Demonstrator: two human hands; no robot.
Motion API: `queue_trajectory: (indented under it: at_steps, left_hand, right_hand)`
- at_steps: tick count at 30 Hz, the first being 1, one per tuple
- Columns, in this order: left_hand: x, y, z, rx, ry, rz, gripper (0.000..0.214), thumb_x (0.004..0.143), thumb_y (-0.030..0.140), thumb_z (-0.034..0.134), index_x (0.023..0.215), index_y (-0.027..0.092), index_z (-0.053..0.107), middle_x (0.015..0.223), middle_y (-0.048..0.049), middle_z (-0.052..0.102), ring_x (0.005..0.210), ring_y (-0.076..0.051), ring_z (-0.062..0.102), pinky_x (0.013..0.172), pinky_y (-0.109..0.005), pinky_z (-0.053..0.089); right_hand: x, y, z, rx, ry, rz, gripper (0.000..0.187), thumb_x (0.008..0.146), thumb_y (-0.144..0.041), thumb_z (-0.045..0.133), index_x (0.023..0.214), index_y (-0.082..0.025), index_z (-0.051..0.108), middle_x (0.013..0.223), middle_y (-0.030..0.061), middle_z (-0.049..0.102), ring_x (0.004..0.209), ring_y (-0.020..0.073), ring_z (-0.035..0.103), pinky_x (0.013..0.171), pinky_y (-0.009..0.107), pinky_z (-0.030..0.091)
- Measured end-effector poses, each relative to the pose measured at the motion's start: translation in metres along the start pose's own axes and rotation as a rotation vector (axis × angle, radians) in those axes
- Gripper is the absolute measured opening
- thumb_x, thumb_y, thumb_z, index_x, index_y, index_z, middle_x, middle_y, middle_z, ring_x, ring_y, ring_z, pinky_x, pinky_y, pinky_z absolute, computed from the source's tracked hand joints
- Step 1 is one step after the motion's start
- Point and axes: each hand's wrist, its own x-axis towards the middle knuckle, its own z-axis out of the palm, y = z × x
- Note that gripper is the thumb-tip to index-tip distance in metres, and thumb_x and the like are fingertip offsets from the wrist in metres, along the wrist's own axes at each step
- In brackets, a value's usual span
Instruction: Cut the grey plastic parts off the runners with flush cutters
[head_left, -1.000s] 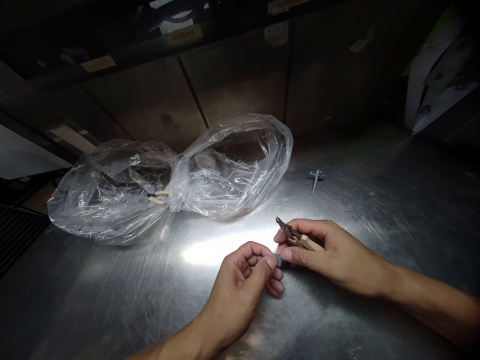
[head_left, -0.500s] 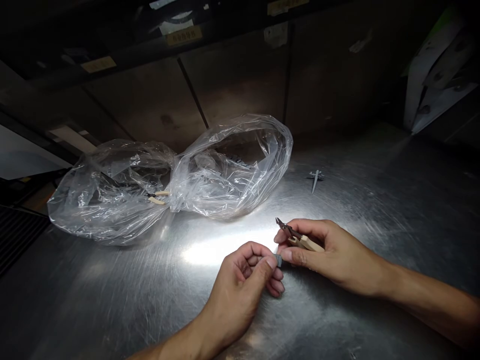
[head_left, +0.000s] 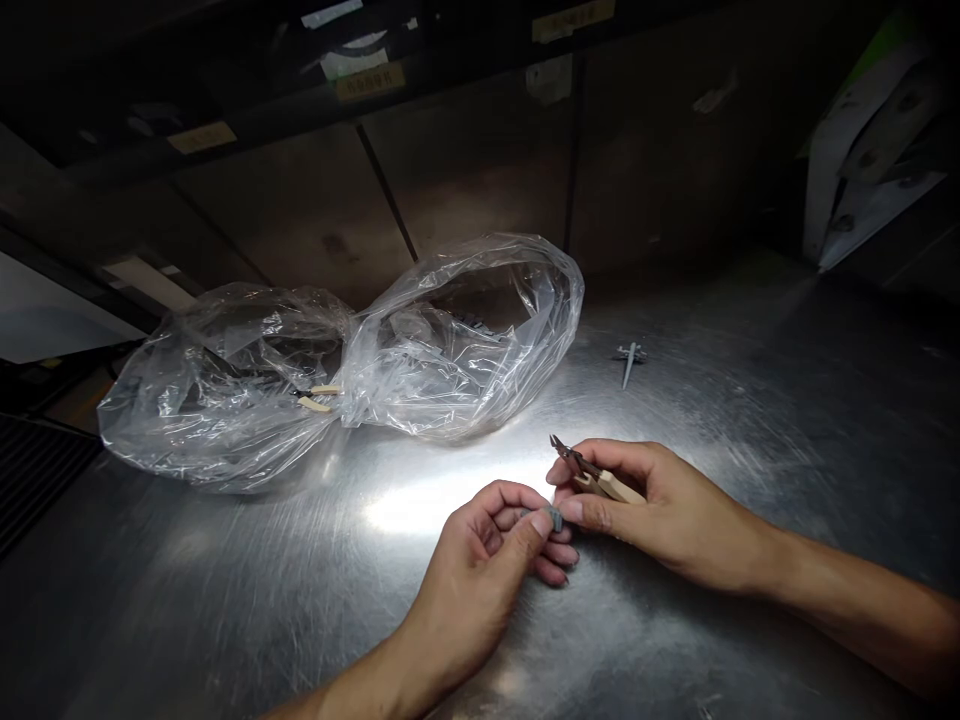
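Note:
Between the thumb and fingers of my left hand point(head_left: 499, 560) is a small grey plastic part point(head_left: 555, 518), mostly covered by the fingertips. My right hand point(head_left: 660, 510) is closed around cream-handled side cutters point(head_left: 611, 484), whose dark jaws point up and to the left, a little apart. The right thumb tip touches the grey part or lies right beside it; I cannot tell which. Both hands are just above the metal table point(head_left: 300, 600). Beyond the right hand lies a grey plastic sprue piece point(head_left: 630, 362).
Two open clear plastic bags, a left one point(head_left: 172, 420) and a right one point(head_left: 465, 410), lie side by side behind my hands with grey pieces inside. A second pair of cream-handled cutters point(head_left: 319, 398) rests where they meet. A metal wall point(head_left: 480, 180) backs the table.
The grey part has turned slightly in my left fingers, and the lower left fingers have shifted a little to the right. My right hand and its cutters stay almost still.

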Motion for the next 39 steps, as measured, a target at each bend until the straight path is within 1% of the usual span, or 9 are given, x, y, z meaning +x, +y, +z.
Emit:
queue_trajectory:
  at_steps: [5,10,17,23,26,30,34,36,39]
  left_hand:
    - [0.0,0.0,0.001,-0.024,0.0,0.007,0.024,0.089,0.035,0.069,0.1,0.015,0.062,0.083,-0.0059,0.072,0.077,-0.017,0.07,0.073,-0.03,0.056]
    - [-0.001,0.0,0.0,-0.04,-0.01,0.008,0.024,0.088,0.033,0.07,0.103,0.016,0.061,0.086,-0.0055,0.071,0.076,-0.016,0.07,0.072,-0.03,0.055]
    - [0.0,0.0,-0.002,-0.066,-0.048,0.008,0.021,0.09,0.031,0.068,0.104,0.016,0.061,0.087,-0.0049,0.071,0.075,-0.016,0.07,0.072,-0.031,0.055]
    - [0.002,-0.001,-0.007,-0.12,-0.061,-0.003,0.021,0.089,0.029,0.069,0.105,0.015,0.068,0.088,-0.0054,0.072,0.072,-0.014,0.069,0.069,-0.027,0.055]
    - [0.002,0.001,-0.008,-0.188,-0.031,-0.053,0.023,0.088,0.025,0.069,0.108,0.013,0.07,0.089,-0.0073,0.074,0.073,-0.014,0.07,0.071,-0.026,0.056]
    - [0.004,0.007,-0.008,-0.328,0.049,-0.125,0.02,0.087,0.016,0.068,0.106,0.01,0.071,0.089,-0.01,0.075,0.077,-0.016,0.073,0.073,-0.026,0.057]
    - [0.01,0.011,-0.009,-0.443,0.085,-0.155,0.018,0.086,0.009,0.064,0.103,0.009,0.071,0.1,-0.0139,0.075,0.089,-0.022,0.074,0.078,-0.03,0.058]
    - [0.012,0.011,-0.01,-0.498,0.083,-0.161,0.018,0.087,0.01,0.061,0.101,0.007,0.071,0.102,-0.0159,0.075,0.092,-0.024,0.074,0.082,-0.031,0.058]
    - [0.015,0.011,-0.012,-0.59,0.06,-0.173,0.028,0.093,0.024,0.053,0.102,0.004,0.07,0.105,-0.0192,0.073,0.096,-0.026,0.072,0.087,-0.035,0.056]
  right_hand:
    - [0.0,0.002,-0.001,-0.013,0.002,-0.011,0.019,0.088,-0.038,0.065,0.096,-0.021,0.066,0.082,-0.0005,0.064,0.078,0.0158,0.059,0.074,0.028,0.048]
    - [-0.001,0.002,0.0,0.045,-0.02,-0.025,0.015,0.088,-0.032,0.068,0.097,-0.022,0.064,0.082,-0.0016,0.066,0.079,0.0153,0.062,0.076,0.028,0.049]
    - [-0.002,0.0,0.002,0.009,-0.004,-0.039,0.012,0.088,-0.029,0.066,0.097,-0.021,0.063,0.081,-0.0016,0.067,0.079,0.0149,0.063,0.075,0.026,0.05]
    - [-0.001,0.001,0.001,-0.081,0.042,-0.082,0.013,0.09,-0.032,0.064,0.098,-0.022,0.065,0.085,-0.0018,0.068,0.083,0.015,0.063,0.077,0.026,0.05]
    - [-0.002,0.003,-0.002,-0.156,0.114,-0.101,0.015,0.09,-0.037,0.064,0.099,-0.024,0.067,0.089,-0.0025,0.069,0.087,0.0154,0.063,0.08,0.027,0.049]
    - [-0.001,0.007,-0.006,-0.207,0.215,-0.12,0.021,0.09,-0.042,0.065,0.104,-0.026,0.068,0.096,-0.002,0.071,0.092,0.0171,0.065,0.084,0.029,0.05]
    - [0.001,0.011,-0.007,-0.214,0.259,-0.145,0.028,0.089,-0.045,0.067,0.109,-0.025,0.068,0.104,0.0005,0.072,0.102,0.0203,0.066,0.087,0.03,0.052]
    - [0.002,0.013,-0.007,-0.212,0.265,-0.153,0.031,0.088,-0.046,0.068,0.111,-0.026,0.068,0.106,0.0007,0.072,0.103,0.0206,0.066,0.089,0.03,0.053]
    - [0.003,0.015,-0.008,-0.217,0.27,-0.16,0.032,0.088,-0.047,0.069,0.113,-0.026,0.069,0.107,0.001,0.072,0.102,0.0209,0.067,0.088,0.03,0.055]
